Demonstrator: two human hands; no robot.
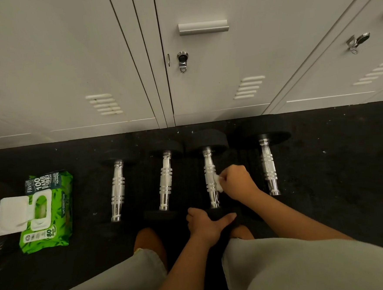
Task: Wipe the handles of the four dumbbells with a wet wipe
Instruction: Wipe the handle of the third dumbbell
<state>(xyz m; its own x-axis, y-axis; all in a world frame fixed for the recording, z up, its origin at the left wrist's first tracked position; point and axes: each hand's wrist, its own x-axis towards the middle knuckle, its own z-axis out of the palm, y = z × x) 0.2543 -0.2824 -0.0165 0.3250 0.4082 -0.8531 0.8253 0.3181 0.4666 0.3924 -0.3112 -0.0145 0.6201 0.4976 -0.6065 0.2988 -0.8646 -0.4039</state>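
Note:
Several black dumbbells with chrome handles lie side by side on the dark floor: the far-left dumbbell [117,190], the second [166,180], the third [209,164] and the far-right one [268,164]. My right hand [237,182] presses a white wet wipe [218,183] against the middle of the third dumbbell's handle. My left hand [206,223] grips the near black head of that same dumbbell.
A green pack of wet wipes [46,211] lies at the left with its white lid flipped open. White metal lockers [179,55] stand just behind the dumbbells. My knees in grey shorts [307,261] fill the bottom of the view.

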